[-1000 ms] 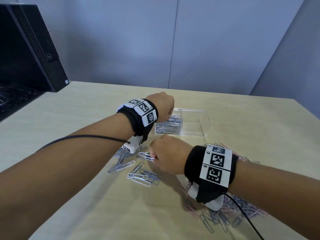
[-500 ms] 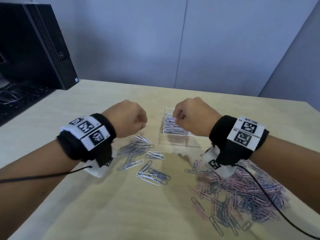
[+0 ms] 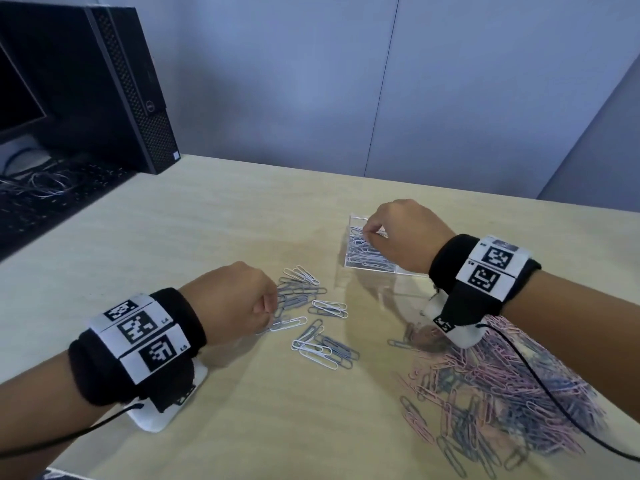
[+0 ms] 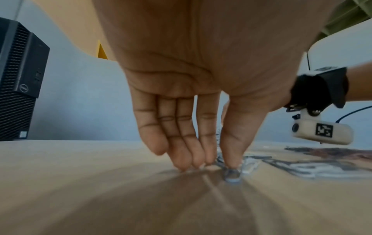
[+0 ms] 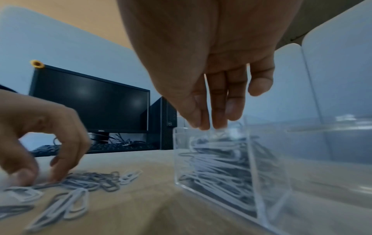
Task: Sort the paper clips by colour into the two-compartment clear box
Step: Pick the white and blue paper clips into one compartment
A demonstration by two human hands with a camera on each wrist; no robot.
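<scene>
The clear box (image 3: 408,271) stands mid-table. Its left compartment holds blue-grey and white paper clips (image 3: 363,254). My right hand (image 3: 369,231) hovers over that compartment, thumb and fingers pinching a few pale clips (image 5: 221,132) at the rim. In the right wrist view the right compartment (image 5: 322,159) looks bare. My left hand (image 3: 268,311) is down on the table at the loose blue-grey and white clips (image 3: 318,306). Its thumb and fingertips (image 4: 231,163) close on one clip (image 4: 232,175) against the wood.
A big mixed pile of pink and blue-grey clips (image 3: 502,393) lies at the front right under my right forearm. A black computer tower (image 3: 131,81), a monitor (image 3: 14,98) and a keyboard with cables (image 3: 52,195) stand at the back left.
My left hand left the box and dropped to the loose clips on the table. My right hand rose from those clips and moved over the box's left compartment.
</scene>
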